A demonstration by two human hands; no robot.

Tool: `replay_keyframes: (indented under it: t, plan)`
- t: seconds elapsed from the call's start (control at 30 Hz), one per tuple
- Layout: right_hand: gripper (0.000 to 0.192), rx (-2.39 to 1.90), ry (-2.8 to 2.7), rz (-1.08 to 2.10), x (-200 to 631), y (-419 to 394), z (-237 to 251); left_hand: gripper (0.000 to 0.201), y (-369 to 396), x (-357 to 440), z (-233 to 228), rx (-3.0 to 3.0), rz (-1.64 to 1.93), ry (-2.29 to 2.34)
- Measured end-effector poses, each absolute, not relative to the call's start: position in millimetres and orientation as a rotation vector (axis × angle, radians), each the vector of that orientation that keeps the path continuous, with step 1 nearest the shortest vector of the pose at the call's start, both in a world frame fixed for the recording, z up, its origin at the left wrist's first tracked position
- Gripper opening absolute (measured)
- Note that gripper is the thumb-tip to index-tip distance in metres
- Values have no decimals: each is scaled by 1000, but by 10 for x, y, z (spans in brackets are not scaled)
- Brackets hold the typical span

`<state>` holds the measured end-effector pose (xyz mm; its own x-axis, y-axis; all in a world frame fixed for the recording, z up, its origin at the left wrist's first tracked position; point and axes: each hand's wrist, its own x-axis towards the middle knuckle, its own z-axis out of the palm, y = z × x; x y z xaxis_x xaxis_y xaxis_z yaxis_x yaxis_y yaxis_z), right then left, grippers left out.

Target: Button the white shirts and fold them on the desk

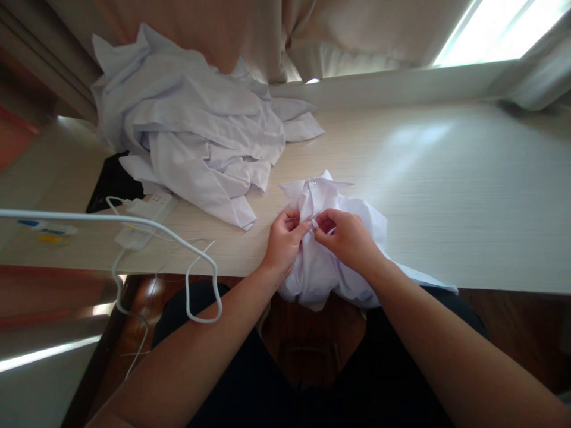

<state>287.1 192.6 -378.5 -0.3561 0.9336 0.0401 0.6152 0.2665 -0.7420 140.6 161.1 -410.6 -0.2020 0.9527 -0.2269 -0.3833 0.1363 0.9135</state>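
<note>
A white button-up shirt (363,217) lies over the table's front edge, its collar pointing away from me and its lower part hanging toward my lap. One button shows near the collar. My left hand (285,241) pinches the front placket from the left side. From the right, my right hand (341,232) pinches the same strip, its fingertips almost meeting those of the left. What exactly sits between the fingertips, perhaps a button, is too small to make out.
More white shirts (191,113) lie heaped at the back left, partly over a black flat object (113,184). Near them is a white power strip (149,217) with cables. A white cable (111,219) loops above my left forearm. Curtains (357,35) hang behind the pale table (468,196).
</note>
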Motion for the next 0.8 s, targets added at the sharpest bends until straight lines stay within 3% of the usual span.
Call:
replay_keyframes:
  t: [0.8]
  plan:
    - [13,-1367,-2131,878,2870,1924,-3782,28,1619,1391,-4143,666,1307,1126]
